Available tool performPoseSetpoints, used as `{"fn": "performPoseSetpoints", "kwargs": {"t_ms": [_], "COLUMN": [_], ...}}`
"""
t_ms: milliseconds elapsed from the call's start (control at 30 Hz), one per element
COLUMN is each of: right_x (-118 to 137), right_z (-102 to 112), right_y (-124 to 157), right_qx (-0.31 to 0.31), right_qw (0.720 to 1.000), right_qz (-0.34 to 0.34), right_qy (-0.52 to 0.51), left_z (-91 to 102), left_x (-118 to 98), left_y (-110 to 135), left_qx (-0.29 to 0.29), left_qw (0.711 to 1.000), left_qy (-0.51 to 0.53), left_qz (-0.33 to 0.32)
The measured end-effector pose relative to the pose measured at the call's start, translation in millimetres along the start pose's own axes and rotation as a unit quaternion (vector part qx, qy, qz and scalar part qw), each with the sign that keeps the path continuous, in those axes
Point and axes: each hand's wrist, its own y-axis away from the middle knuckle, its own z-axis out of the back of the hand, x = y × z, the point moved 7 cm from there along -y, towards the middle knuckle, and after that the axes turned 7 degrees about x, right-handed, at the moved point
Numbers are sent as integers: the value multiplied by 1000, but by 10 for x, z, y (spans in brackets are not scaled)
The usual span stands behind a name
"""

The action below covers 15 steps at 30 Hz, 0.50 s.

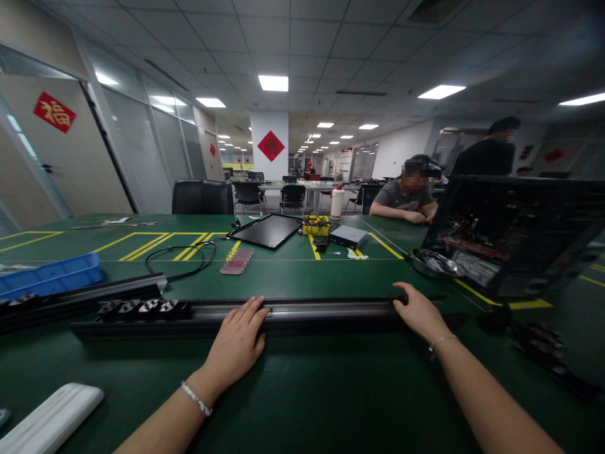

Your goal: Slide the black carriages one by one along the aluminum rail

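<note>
A long black metal channel [331,325] lies crosswise in front of me, with several black socket modules [149,307] sitting in its left part. Across the middle of the channel rests my left hand [241,337], fingers over the top and thumb on the near side, gripping it. Toward the right end, my right hand [418,312] pinches the channel's far edge between thumb and curled index finger. A small dark part shows at those fingertips; whether it is separate from the channel I cannot tell.
Left are another channel [118,287], a blue bin [57,277] and a white object [57,416]. Beyond lie a black cable [208,261], a flat black panel [267,230] and a grey box [348,236]. Right stand a metal bowl [432,265] and an opened computer case [510,233]. A person [406,195] sits opposite.
</note>
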Motion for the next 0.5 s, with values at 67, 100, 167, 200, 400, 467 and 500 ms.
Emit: {"fn": "performPoseSetpoints", "kwargs": {"t_ms": [67, 100, 167, 200, 400, 467, 500], "right_x": [7, 8, 1, -3, -30, -47, -55], "right_z": [14, 19, 19, 15, 33, 43, 45], "right_y": [8, 12, 18, 19, 22, 21, 20], "right_qx": [-11, -14, -11, -7, 6, 7, 7], "right_qw": [1000, 1000, 1000, 1000, 999, 999, 999], "right_qz": [2, 1, -7, -12, -26, -33, -35], "right_qy": [13, 18, 23, 23, 25, 23, 23], "left_z": [2, 3, 5, 5, 9, 18, 21], "left_x": [3, 4, 5, 5, -7, -12, -14], "left_y": [6, 8, 10, 10, 2, 3, 4], "left_qx": [-3, -3, -4, -4, -3, -7, -9], "left_qw": [1000, 1000, 1000, 1000, 1000, 1000, 1000], "left_qy": [5, 6, 8, 9, 4, 3, 2], "left_qz": [0, 1, 0, 0, 1, 0, 0]}}
